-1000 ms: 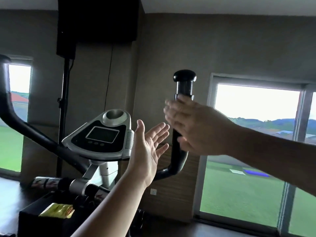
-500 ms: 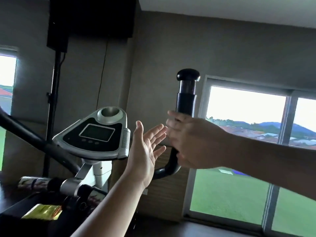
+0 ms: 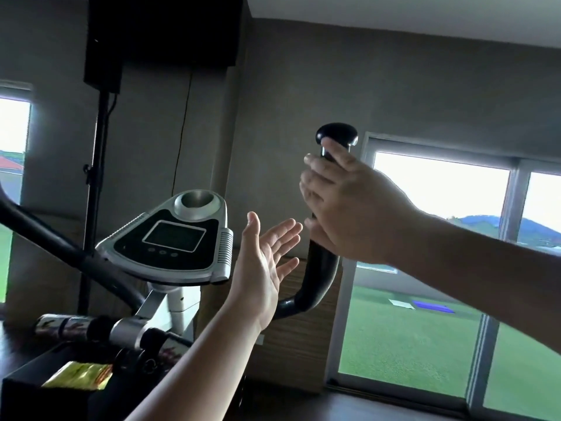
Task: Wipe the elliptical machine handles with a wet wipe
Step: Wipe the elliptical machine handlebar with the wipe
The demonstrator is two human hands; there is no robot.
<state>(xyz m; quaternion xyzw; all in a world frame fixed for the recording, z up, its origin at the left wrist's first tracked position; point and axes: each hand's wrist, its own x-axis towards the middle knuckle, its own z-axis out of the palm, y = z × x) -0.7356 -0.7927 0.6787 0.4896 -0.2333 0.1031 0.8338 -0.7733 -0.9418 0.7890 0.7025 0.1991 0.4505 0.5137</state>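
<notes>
The elliptical's right handle (image 3: 319,279) is a black curved bar that rises to a round cap. My right hand (image 3: 349,205) is wrapped around its upper part, just under the cap, with the fingers curled round the far side. No wet wipe shows; anything under that palm is hidden. My left hand (image 3: 264,262) hovers open, palm up and fingers spread, just left of the handle without touching it. The left handle (image 3: 45,238) runs as a dark bar across the left side.
The silver and black console (image 3: 173,238) sits left of my hands. A black speaker on a stand (image 3: 161,31) is behind it. A yellow packet (image 3: 79,375) lies on a black box at lower left. A large window (image 3: 425,314) is to the right.
My right hand slid down the right handle, then back up to just under the cap. The left hand stayed open beside it.
</notes>
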